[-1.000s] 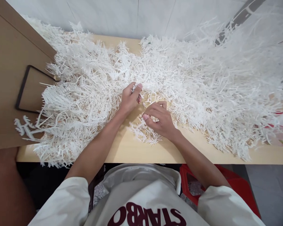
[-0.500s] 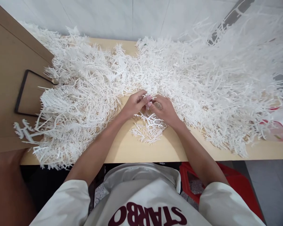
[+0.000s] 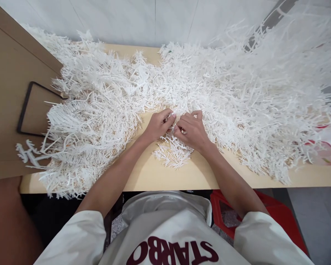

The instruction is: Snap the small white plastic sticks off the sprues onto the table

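Note:
A wide heap of white plastic branch pieces (image 3: 209, 84) covers the pale wooden table (image 3: 198, 176). My left hand (image 3: 157, 126) and my right hand (image 3: 192, 130) meet at the heap's near edge, fingertips touching. Both are closed in a pinch on a small white branch piece (image 3: 173, 118) between them. Just below my hands lies a small separate cluster of white branch pieces (image 3: 172, 152) on the bare table.
A brown board with a black wire frame (image 3: 26, 106) leans at the left. A large white branch (image 3: 29, 154) sticks out at the left edge. A red stool (image 3: 264, 217) stands under the table. Red-and-clear plastic (image 3: 327, 149) lies at the right.
My hands came together from slightly apart, the left dropping back from the heap and the right rising to meet it. Since half a second ago they have barely shifted.

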Tool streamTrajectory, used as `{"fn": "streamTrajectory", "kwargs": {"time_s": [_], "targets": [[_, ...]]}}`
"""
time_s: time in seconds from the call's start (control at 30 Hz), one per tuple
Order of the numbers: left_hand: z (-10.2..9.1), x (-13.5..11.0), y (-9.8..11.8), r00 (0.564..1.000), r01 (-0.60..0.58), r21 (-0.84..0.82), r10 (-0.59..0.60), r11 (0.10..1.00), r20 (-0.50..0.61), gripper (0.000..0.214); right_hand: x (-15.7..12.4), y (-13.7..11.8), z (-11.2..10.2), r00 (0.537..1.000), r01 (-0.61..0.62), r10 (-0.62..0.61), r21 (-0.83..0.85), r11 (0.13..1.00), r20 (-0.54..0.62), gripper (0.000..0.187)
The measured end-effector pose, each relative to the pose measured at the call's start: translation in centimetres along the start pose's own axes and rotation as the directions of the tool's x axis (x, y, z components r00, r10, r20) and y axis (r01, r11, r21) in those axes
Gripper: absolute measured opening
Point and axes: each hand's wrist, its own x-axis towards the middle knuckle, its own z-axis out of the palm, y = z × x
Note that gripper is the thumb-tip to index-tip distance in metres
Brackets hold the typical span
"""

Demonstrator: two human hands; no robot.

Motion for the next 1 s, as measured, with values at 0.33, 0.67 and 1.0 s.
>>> {"fn": "streamTrajectory", "kwargs": {"time_s": [0.33, 0.67, 1.0], "targets": [[-0.3, 0.5, -0.6, 0.968, 0.208, -0.345, -0.242, 0.915, -0.058, 0.037, -0.5, -2.0, 0.0, 0.993, -0.095, 0.103, 0.124, 0.988, -0.06, 0.013], [0.1, -0.2, -0.2, 0.997, 0.074, -0.152, -0.071, 0.986, 0.021, 0.034, 0.2, 0.3, 0.4, 0.966, -0.25, 0.22, 0.271, 0.929, 0.138, 0.03], [0.0, -0.2, 0.0, 0.997, 0.043, -0.079, -0.038, 0.996, 0.06, 0.034, 0.5, 0.3, 0.2, 0.942, -0.286, 0.18, 0.397, 0.872, 0.284, 0.031]]}}
